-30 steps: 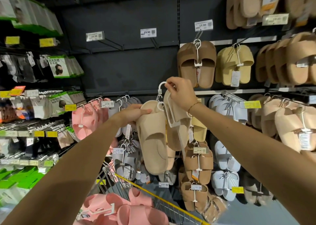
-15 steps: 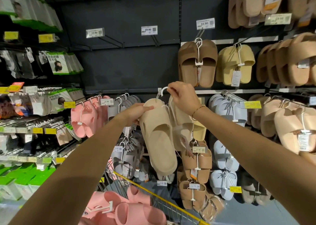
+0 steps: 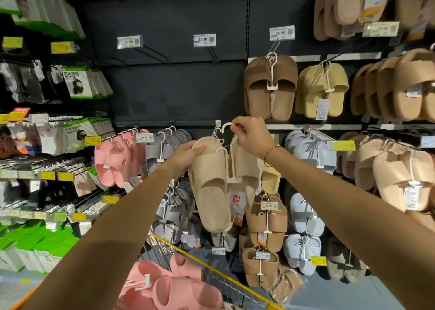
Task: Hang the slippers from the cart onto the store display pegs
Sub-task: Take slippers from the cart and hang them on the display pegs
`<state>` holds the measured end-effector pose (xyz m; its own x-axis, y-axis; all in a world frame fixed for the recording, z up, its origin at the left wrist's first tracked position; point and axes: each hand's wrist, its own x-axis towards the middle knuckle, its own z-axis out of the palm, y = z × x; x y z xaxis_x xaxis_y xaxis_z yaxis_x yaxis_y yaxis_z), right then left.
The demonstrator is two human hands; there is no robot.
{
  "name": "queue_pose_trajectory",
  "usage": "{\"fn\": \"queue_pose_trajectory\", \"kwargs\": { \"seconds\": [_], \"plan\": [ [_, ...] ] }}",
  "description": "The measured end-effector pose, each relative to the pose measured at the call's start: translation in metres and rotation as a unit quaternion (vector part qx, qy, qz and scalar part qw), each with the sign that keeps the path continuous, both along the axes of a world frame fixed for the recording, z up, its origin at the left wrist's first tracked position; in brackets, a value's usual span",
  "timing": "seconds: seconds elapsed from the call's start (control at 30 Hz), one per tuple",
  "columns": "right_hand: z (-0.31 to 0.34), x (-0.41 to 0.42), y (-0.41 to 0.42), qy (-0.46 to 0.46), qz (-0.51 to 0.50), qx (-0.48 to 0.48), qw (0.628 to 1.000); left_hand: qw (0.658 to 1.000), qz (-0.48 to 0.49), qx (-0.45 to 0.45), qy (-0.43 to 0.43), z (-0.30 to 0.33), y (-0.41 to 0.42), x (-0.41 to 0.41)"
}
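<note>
Dim shop aisle, dark pegboard wall (image 3: 169, 93) behind everything. Nearest, bottom centre: yellow-railed cart (image 3: 226, 279) with pink slippers (image 3: 169, 286) waiting on a white hanger. Above the cart, both arms raised toward the wall. Left hand (image 3: 188, 155) wrapped round the heel of the left slipper of the beige pair (image 3: 211, 187), thumb pressed flat on top, other fingers hidden behind the sole. Right hand (image 3: 251, 136) just beside it, higher, fingertips pinching the white hanger hook (image 3: 226, 127) at its stem. Pair held upright, toes down, in front of the middle row, hook close to a peg tip (image 3: 217, 130) but apparently not yet over it; cannot tell for certain at this angle. Farther back: pink and grey pairs (image 3: 164, 149) hanging left, brown pair (image 3: 270, 85) and pale blue pairs (image 3: 310, 151) right, empty pegs under price tags (image 3: 204, 40) above. Likely trouble: hook sliding past the peg and the pair dropping once released, or a slipper slipping off its hanger under the left-hand grip; also snagging the neighbouring hooks crowded at that spot.
</note>
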<state>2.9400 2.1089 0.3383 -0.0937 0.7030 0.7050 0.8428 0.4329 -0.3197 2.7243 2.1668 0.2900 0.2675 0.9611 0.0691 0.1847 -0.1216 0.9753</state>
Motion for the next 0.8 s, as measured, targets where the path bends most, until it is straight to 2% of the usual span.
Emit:
{"fn": "queue_pose_trajectory", "kwargs": {
  "seconds": [0.47, 0.8],
  "plan": [
    [0.007, -0.004, 0.001, 0.039, -0.006, -0.027, 0.999, 0.999, 0.004, -0.018, -0.034, -0.014, 0.006, -0.002],
    [0.016, 0.0, 0.026, 0.061, 0.009, -0.044, 0.997, 0.998, 0.038, 0.024, -0.034, -0.005, 0.029, 0.005]
  ]
}}
